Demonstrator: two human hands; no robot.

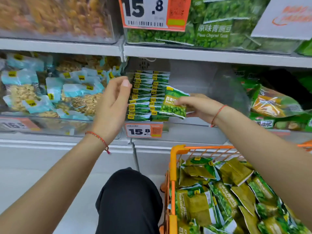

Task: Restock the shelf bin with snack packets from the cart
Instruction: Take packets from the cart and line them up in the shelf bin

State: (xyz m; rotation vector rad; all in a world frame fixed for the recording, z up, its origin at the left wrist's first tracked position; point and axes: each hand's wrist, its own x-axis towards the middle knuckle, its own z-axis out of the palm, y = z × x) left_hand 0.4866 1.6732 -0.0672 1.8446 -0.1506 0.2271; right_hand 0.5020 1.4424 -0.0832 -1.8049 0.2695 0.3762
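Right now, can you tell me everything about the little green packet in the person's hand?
The pea snack packet is a small, glossy green pouch with crimped silvery edges. An olive panel carries Chinese characters and the word "Peas", above a picture of green peas. It looks sealed and full, tilted slightly. The right hand pinches its right edge and holds it in front of the clear shelf bin, just right of the stacked packets of the same kind.

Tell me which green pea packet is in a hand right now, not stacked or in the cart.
The packet pinched by the right hand, in front of the bin's two neat stacks. The cart packets lie loose and untouched; the left hand holds nothing.
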